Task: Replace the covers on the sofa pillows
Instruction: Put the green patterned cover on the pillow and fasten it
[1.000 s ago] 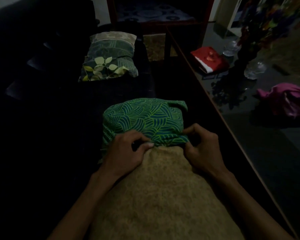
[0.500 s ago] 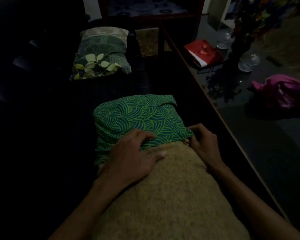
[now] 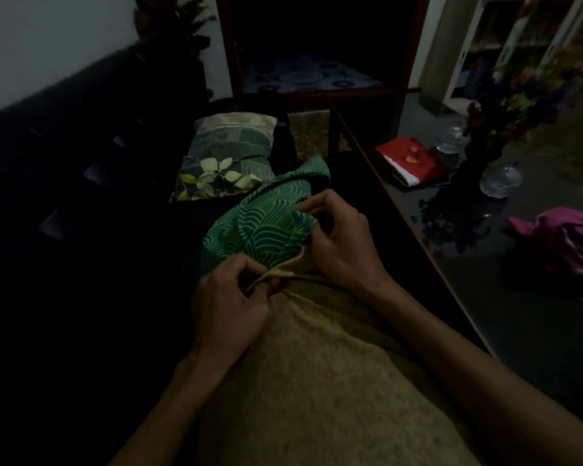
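A moment ago my palms lay flat on the seam; now my left hand [image 3: 229,309] pinches the tan cover's [image 3: 334,391] hem and my right hand [image 3: 342,245] grips the green patterned pillow [image 3: 260,230], lifted at twelve o'clock from me. Separating them has begun, I judge.

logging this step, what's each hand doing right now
Left hand: pinching the tan cover's edge.
Right hand: gripping the green pillow.
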A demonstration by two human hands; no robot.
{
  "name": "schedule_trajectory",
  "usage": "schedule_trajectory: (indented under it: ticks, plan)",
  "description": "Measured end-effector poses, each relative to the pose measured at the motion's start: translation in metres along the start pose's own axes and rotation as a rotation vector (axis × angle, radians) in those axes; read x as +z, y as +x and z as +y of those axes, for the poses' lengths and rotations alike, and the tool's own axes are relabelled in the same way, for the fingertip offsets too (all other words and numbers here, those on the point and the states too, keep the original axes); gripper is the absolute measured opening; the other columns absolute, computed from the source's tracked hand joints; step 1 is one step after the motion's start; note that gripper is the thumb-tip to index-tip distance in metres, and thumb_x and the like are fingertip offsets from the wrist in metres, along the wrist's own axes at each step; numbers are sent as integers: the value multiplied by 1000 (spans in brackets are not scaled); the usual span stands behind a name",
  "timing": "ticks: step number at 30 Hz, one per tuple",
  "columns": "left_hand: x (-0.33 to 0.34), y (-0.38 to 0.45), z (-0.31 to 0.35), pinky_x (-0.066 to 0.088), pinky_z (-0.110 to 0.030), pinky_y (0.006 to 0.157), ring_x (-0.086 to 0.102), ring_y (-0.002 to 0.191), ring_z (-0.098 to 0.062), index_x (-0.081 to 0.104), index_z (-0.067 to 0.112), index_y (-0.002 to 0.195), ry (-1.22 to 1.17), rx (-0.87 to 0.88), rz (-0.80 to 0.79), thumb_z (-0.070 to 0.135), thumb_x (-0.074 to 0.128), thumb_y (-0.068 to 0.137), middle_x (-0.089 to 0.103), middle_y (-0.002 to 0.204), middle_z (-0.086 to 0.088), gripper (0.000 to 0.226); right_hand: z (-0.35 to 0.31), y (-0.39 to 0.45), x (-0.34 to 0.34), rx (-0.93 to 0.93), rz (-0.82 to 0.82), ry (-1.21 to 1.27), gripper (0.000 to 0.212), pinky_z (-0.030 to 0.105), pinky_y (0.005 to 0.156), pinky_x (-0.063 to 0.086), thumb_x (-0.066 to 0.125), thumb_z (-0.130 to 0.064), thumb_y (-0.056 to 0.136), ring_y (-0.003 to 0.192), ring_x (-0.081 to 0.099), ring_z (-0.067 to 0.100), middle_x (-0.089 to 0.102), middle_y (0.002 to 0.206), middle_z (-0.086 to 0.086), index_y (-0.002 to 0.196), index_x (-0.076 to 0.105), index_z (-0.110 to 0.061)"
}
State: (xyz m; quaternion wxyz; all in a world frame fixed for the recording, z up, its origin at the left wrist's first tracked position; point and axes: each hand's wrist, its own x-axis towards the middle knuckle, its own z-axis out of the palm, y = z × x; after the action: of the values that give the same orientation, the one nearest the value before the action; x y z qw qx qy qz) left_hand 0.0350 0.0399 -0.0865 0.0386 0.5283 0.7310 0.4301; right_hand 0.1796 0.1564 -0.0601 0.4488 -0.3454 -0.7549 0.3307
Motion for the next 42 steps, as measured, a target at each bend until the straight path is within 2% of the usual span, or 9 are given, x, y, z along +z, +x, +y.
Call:
schedule_trajectory:
  ticks: [5,8,14,21,25,29,35,38,42]
  plan:
    - [-2,-10,-44,47,-24,57,60,67,1,60,25,70,-48,-130,-2,-1,72,74,64,70,16,28,31,-6,16,26,-215,-83,22,10,65,42,65,-8,92,74,59,-8,64,95,-9,100,60,-28]
    - [-9,-23,-61,39,-11,56,60,68,1,61,24,71,-35,-92,-8,-6,71,73,64,73,15,31,54,-14,27,63,-221,-244,21,30,65,52,73,-25,84,74,62,0,64,84,-13,99,61,-34]
    - [-29,-22,-79,39,-12,58,59,68,-3,61,21,70,-18,-44,37,1,79,77,62,68,11,27,54,-3,31,81,-51,-458,32,32,71,53,72,-42,74,85,64,10,63,95,-14,105,65,-36]
    - [-48,-17,-75,48,-16,68,66,82,1,68,29,87,-184,-196,-103,33,82,79,70,85,19,17,18,-8,51,120,109,-183,10,35,62,56,73,-16,81,62,64,4,68,70,-9,85,69,-24]
    - [-46,-11,-46,51,-16,83,63,103,-1,65,32,116,-291,-77,-69,51,74,73,65,110,15,47,-30,-10,44,-42,2,-3,23,29,59,53,72,-3,84,66,64,10,68,75,-6,90,68,-25]
    - [-40,-9,-45,56,-32,77,66,88,-4,67,24,89,-116,33,95,28,66,69,66,91,14,21,-29,-43,67,-196,-129,-70,18,29,63,47,68,-8,86,74,60,9,64,86,-8,100,68,-19]
    - [-63,-36,-46,41,-13,61,58,67,-4,60,14,69,-92,140,91,15,78,71,59,70,8,18,-9,-65,63,-313,-32,-262,28,26,67,49,76,-12,74,84,60,12,59,96,-3,101,71,-19]
    - [-67,-39,-60,40,-18,61,53,64,-6,58,13,70,-17,134,121,11,73,71,57,69,6,15,16,-76,54,-100,109,-459,38,30,62,49,81,-19,68,92,64,19,60,100,-5,103,69,-27]
    - [-66,-18,-82,38,-15,63,49,65,-7,61,12,72,58,95,211,6,67,72,59,72,2,9,36,-73,48,123,56,-470,37,28,63,41,78,-21,69,89,66,23,62,102,-7,103,66,-29]
